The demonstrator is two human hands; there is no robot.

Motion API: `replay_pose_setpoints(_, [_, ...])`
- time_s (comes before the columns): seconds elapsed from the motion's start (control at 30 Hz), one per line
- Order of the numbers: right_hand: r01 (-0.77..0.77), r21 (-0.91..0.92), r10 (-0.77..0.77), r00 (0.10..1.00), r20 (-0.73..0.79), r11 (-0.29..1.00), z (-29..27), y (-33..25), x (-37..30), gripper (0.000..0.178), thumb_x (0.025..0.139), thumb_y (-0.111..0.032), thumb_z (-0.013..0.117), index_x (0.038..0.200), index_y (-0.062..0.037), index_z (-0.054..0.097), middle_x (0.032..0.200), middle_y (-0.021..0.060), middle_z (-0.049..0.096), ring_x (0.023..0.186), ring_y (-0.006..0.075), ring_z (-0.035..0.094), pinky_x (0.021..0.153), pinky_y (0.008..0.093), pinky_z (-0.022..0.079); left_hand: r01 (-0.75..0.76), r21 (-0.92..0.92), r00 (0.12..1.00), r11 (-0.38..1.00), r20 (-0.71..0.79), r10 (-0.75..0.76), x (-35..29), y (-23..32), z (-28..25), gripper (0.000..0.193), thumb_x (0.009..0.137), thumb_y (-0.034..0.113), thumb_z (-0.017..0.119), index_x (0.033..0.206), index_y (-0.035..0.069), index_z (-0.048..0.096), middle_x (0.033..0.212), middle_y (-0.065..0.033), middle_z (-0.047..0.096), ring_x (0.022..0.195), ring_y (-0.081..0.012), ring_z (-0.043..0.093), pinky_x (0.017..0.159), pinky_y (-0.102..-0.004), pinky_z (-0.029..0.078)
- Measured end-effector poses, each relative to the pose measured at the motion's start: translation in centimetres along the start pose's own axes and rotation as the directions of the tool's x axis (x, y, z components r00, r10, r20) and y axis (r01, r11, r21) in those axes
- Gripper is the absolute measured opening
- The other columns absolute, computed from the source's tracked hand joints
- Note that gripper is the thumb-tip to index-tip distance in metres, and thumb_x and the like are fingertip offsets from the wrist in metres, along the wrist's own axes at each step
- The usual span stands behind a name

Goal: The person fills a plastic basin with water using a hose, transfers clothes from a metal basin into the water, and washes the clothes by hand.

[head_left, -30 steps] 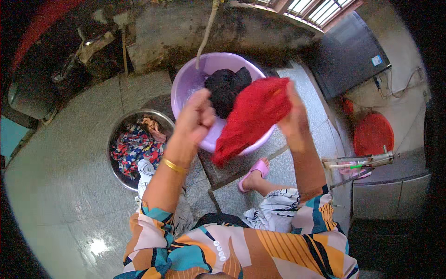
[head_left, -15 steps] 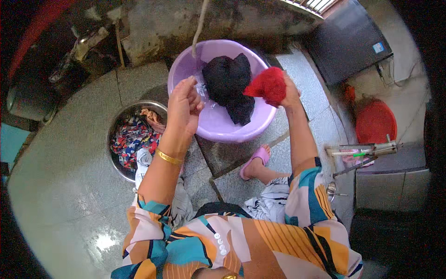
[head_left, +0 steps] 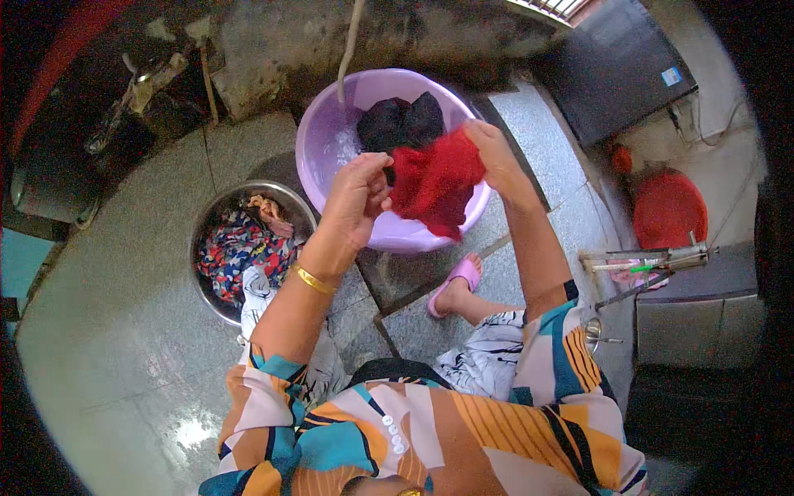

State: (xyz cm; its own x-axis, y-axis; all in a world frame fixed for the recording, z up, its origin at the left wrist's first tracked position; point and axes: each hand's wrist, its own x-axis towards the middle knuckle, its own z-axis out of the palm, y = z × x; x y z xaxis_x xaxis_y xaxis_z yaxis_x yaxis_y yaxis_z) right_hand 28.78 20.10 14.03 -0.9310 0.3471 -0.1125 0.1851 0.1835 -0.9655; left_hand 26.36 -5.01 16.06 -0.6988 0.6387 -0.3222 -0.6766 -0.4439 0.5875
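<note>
A red cloth hangs spread between my hands, above the purple basin. My left hand, with a gold bangle at its wrist, pinches the cloth's left edge. At its upper right corner, my right hand grips the same cloth. Behind the red cloth, a black garment lies bunched in the basin, partly hidden by it. Bubbly water shows at the basin's left side, below the end of a pale hose.
A steel bowl of patterned and peach cloth stands left of the basin on the grey tiled floor. To the right are a red bucket, a metal rack and a dark cabinet. A stained wall rises behind.
The red cloth was bunched in my right hand and now hangs opened out. My left hand has moved right and taken its edge; my right hand has shifted slightly left.
</note>
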Motion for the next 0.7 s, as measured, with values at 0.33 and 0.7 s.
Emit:
replay_pose_setpoints(0.33, [0.466,-0.409,-0.288,0.858,0.426,0.785,6.6,-8.8,-9.2,0.020,0.083,-0.021,0.046,0.075,-0.0031,0.050,0.063,0.0124,0.051,0.059,0.0236,0.053,0.056,0.0347,0.041,0.382,-0.245,0.891,0.891,-0.158,-0.426,3.1,-5.8,-2.4,0.038,0.086,0.039,0.035,0.103,0.009,0.051,0.090,-0.0106,0.055,0.082,-0.0233,0.053,0.076,-0.0413,0.042])
replay_pose_setpoints(0.7, [0.106,-0.267,-0.015,0.947,0.322,0.958,7.1,-6.0,-12.6,0.013,0.082,-0.016,0.049,0.082,-0.0033,0.051,0.064,0.0015,0.052,0.061,0.0087,0.050,0.057,0.0235,0.041,0.249,-0.661,0.940,0.707,0.341,-0.012,0.1,-4.2,-0.5,0.054,0.082,0.050,0.034,0.114,0.009,0.046,0.114,-0.0127,0.049,0.103,-0.0318,0.047,0.092,-0.0439,0.034])
